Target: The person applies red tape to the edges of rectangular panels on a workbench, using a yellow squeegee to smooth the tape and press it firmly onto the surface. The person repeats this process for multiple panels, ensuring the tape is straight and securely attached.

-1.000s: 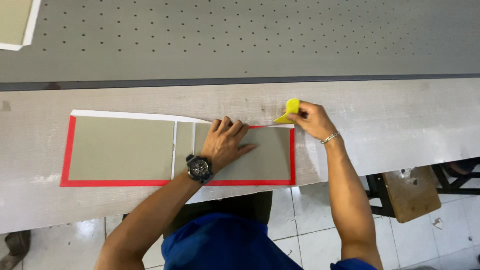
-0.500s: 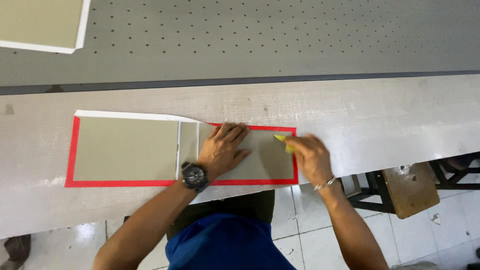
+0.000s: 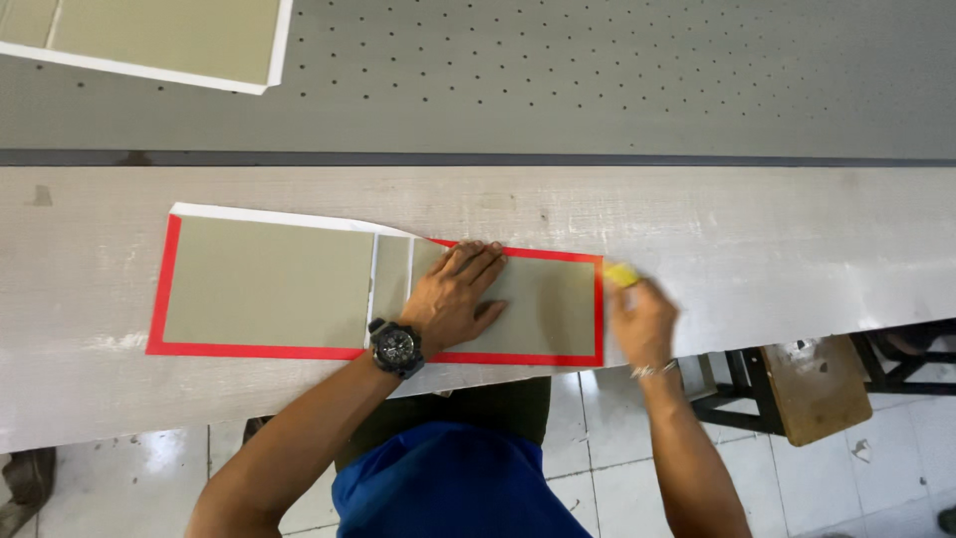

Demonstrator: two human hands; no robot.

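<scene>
The person's left hand (image 3: pixel 456 299) lies flat, fingers spread, pinning the grey boards (image 3: pixel 269 282) on their red cover sheet (image 3: pixel 162 289) to the pale wooden bench (image 3: pixel 757 239). Meanwhile the right hand (image 3: pixel 642 324) grips a small yellow scraper (image 3: pixel 620 273) at the sheet's right edge. It looks like the edge-turning step; the next stroke would want firm, even pressure along that red border, with the boards held from sliding.

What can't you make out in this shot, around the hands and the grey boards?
Head view only:
- Yellow tool: blurred, mostly hidden by the right hand; shape unclear.
- Right board: partly covered by the left hand.
- Far board: cut off by the top edge.
- Stool: part-hidden under the table.
</scene>
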